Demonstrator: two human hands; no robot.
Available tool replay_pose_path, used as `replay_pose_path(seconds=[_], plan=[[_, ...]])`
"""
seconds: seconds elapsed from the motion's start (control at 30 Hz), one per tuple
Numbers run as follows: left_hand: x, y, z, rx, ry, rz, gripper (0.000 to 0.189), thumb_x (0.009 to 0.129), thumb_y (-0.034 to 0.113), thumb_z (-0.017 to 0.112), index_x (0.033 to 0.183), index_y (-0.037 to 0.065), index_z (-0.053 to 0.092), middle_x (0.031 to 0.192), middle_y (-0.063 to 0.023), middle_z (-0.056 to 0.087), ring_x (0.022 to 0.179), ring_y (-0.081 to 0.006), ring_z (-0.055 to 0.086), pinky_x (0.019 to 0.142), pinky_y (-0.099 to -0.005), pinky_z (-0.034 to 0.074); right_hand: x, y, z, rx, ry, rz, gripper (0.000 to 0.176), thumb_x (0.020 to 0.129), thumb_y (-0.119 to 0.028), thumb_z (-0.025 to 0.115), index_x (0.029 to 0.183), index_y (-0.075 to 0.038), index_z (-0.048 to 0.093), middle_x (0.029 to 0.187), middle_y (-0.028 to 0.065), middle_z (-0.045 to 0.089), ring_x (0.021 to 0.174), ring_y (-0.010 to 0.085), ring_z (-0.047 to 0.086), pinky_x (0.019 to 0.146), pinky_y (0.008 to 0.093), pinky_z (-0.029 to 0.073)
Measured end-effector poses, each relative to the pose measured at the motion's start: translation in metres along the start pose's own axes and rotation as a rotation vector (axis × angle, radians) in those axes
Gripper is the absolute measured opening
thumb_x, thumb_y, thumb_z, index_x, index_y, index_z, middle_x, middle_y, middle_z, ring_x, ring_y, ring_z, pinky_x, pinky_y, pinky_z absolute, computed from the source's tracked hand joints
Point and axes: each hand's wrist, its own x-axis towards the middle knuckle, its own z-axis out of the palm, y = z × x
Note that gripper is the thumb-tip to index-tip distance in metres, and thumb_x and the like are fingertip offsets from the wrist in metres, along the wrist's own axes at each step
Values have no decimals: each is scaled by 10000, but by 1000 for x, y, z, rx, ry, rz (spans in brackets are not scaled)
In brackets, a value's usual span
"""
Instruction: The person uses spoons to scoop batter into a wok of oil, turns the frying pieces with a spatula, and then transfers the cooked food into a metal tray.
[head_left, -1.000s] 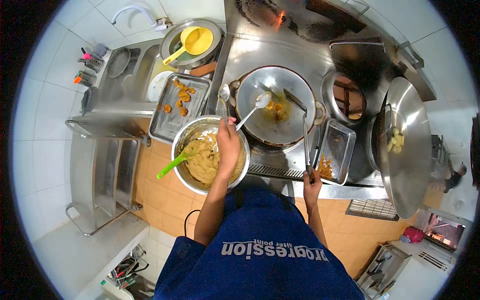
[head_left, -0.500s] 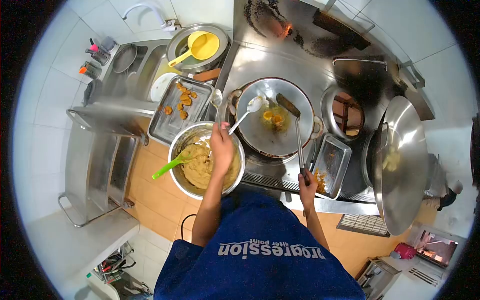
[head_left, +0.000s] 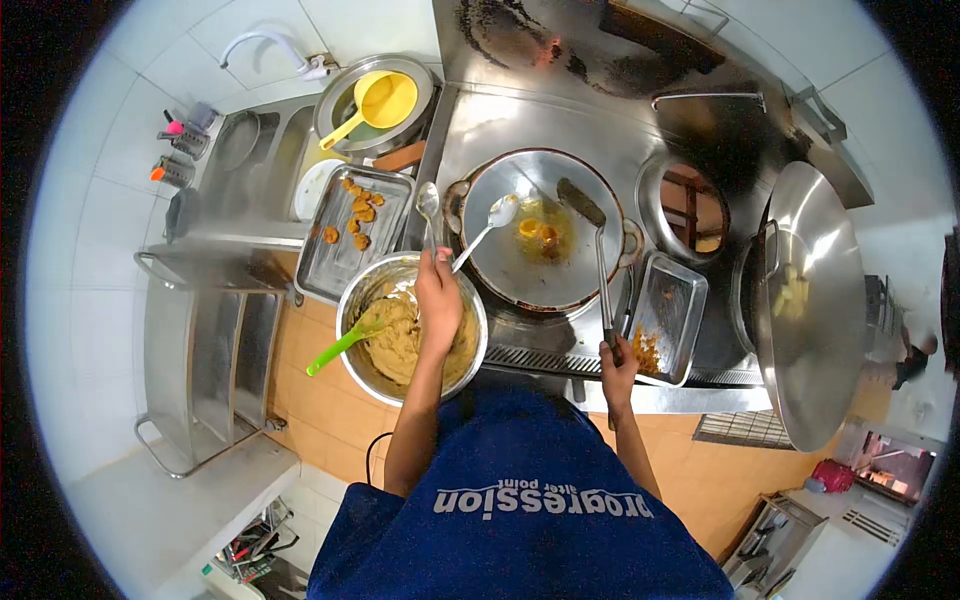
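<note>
Over the bowl [head_left: 347, 305] — left hand [head_left: 438, 300] holds spoons [head_left: 427, 200], one crossing wok's rim [head_left: 545, 151].

The tip of the green spoon [head_left: 340, 350] is hidden in the batter [head_left: 395, 352]

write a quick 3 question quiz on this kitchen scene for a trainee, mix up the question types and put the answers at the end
1. Multiple choice: what does the right hand hold?
a) a yellow dipper
b) a long-handled turner
c) a knife
2. True or false: the left hand holds two spoons.
3. Fill in the blank: beside the mixing bowl, several browned pieces lie on a metal ______.

Key: 1 b; 2 true; 3 tray
</note>
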Motion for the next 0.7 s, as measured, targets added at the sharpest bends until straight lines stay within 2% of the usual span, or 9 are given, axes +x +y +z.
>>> replay_pose_path(seconds=[0.07, 0.13, 0.2, 0.37, 0.43, 0.47, 0.53, 0.63, 0.7], plan=[[0, -2, 3, 7, -19, 3, 202, 1019, 141, 433, 1010, -10, 567, 701, -112, 540, 598, -189, 483, 584, -343, 404, -4, -2, 1, -48, 49, -29, 319, 928, -188, 638, 1136, 54, 629, 974, 133, 676, 881, 200, 612, 797, 332, 478], [1, -3, 5, -16, -50, -65, 220, 1032, 176, 424, 989, 11, 563, 731, -48, 496, 652, -137, 458, 608, -300, 401, -3, 4, -1, -55, 40, -35, 320, 929, -188, 635, 1140, 52, 629, 964, 133, 674, 881, 196, 605, 801, 329, 476], [1, -5, 8, -47, -55, -68, 219, 1033, 178, 424, 983, 15, 561, 725, -32, 480, 638, -123, 439, 589, -291, 388, -3, 5, -3, -164, 21, -7, 312, 929, -184, 630, 1142, 44, 636, 990, 155, 678, 918, 200, 606, 833, 327, 474], [0, -8, 5, -86, -54, -91, 215, 1034, 173, 422, 976, 20, 561, 731, -14, 477, 631, -107, 421, 573, -278, 374, -5, -16, -4, -91, -52, -56, 388, 956, -132, 567, 1327, -26, 532, 1123, 178, 650, 920, 239, 608, 872, 368, 466], [1, -11, 2, -16, -8, -44, 204, 1017, 140, 440, 998, -20, 566, 743, -146, 571, 625, -223, 518, 613, -369, 424, -4, -20, -4, -139, -79, -169, 462, 975, -100, 516, 1428, -62, 438, 1268, 188, 605, 1067, 283, 609, 960, 380, 440], [1, -13, 1, -15, -4, -47, 204, 1017, 140, 440, 998, -20, 566, 743, -146, 571, 625, -223, 518, 613, -369, 424, -4, -22, -4, -141, -85, -170, 462, 975, -100, 516, 1428, -62, 438, 1268, 188, 605, 1067, 283, 609, 960, 380, 440], [0, -7, -5, 24, 39, -5, 206, 1015, 139, 439, 994, -22, 566, 770, -161, 585, 667, -252, 539, 654, -378, 436, -4, -23, -6, -210, -86, -233, 483, 984, -79, 487, 1461, -80, 410, 1390, 198, 529, 1263, 307, 525, 1051, 379, 382], [0, -4, -10, 26, 19, -100, 213, 1014, 144, 437, 989, -23, 567, 795, -168, 604, 710, -277, 560, 690, -384, 446, -3, -24, -11, -169, -127, -185, 496, 987, -82, 490, 1474, -90, 395, 1446, 200, 473, 1368, 313, 421, 1099, 378, 331], [2, -14, -7, 2, 27, -89, 213, 1012, 144, 437, 989, -22, 569, 788, -160, 597, 708, -269, 554, 688, -380, 444, -2, -24, -15, -183, -136, -201, 495, 988, -82, 491, 1473, -89, 395, 1448, 200, 470, 1364, 317, 425, 1100, 380, 330]])
